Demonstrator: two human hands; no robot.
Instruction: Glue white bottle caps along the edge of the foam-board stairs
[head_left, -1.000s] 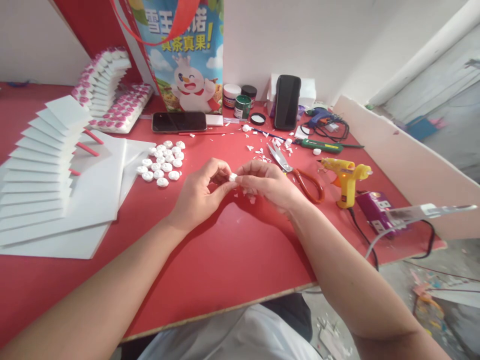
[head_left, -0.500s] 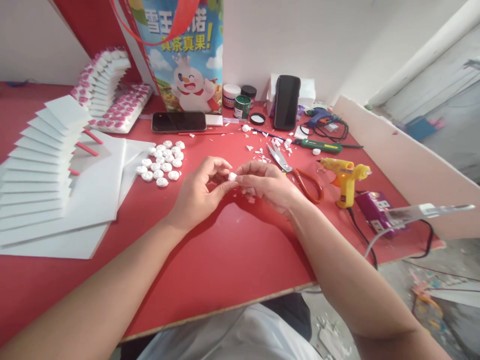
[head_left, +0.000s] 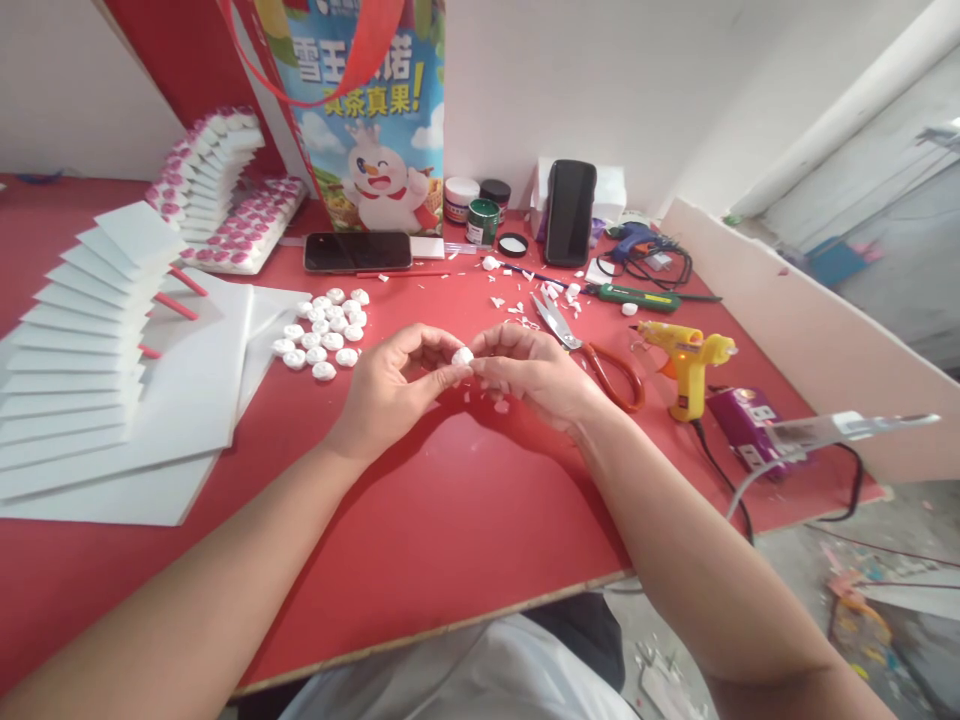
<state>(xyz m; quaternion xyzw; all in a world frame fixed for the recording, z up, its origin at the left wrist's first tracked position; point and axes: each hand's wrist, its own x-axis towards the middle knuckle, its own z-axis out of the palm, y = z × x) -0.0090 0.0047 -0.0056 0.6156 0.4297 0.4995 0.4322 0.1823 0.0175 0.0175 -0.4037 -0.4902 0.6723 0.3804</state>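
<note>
Between my fingertips is a small white rolled rosette (head_left: 463,356), held above the red table (head_left: 450,530). My left hand (head_left: 401,380) pinches it from the left with thumb and forefinger. From the other side, the thumb and fingers of my right hand (head_left: 529,370) close on its edge. A cluster of similar white rosettes (head_left: 322,328) lies left of my left hand. Open-bladed scissors (head_left: 592,352) with red-brown handles rest just beyond my right hand, among white scraps (head_left: 501,301).
Fanned white boards (head_left: 82,350) stand at left on flat sheets. A yellow glue gun (head_left: 688,360) with a cord and a purple box (head_left: 750,420) are at right. Along the back are a phone (head_left: 358,251), paint jars (head_left: 482,222), an upright black phone (head_left: 568,212) and a printed bag (head_left: 375,130).
The white rosette has turned slightly in my fingers, and more of it shows. Both hands stay in nearly the same place; the camera view has shifted a little.
</note>
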